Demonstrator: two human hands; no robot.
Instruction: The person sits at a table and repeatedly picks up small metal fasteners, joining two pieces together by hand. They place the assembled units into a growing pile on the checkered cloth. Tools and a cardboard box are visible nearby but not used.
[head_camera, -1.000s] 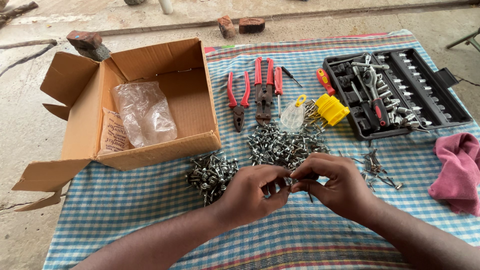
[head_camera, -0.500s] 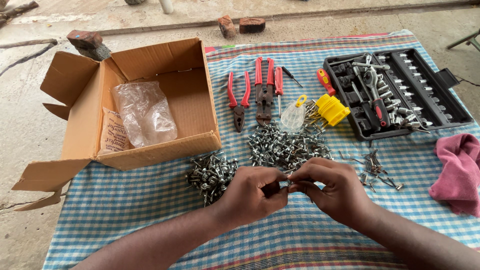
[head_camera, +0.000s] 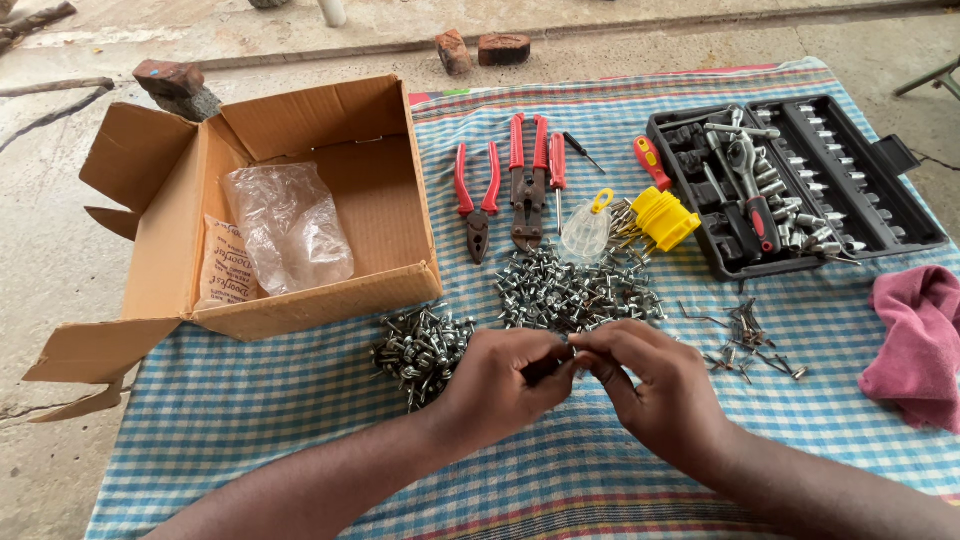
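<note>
My left hand and my right hand meet fingertip to fingertip over the blue checked cloth. Together they pinch a small metal screw, mostly hidden by the fingers. Just beyond the fingers lies a large heap of silver screws. A second, smaller pile of screws sits to the left of my left hand. A few darker loose screws lie to the right of my right hand.
An open cardboard box with plastic bags inside stands at the left. Red-handled pliers and cutters, a yellow case, a black socket set and a pink rag lie beyond and right.
Both hands have stayed joined at the same spot; the fingers have shifted slightly around the small screw between them.
</note>
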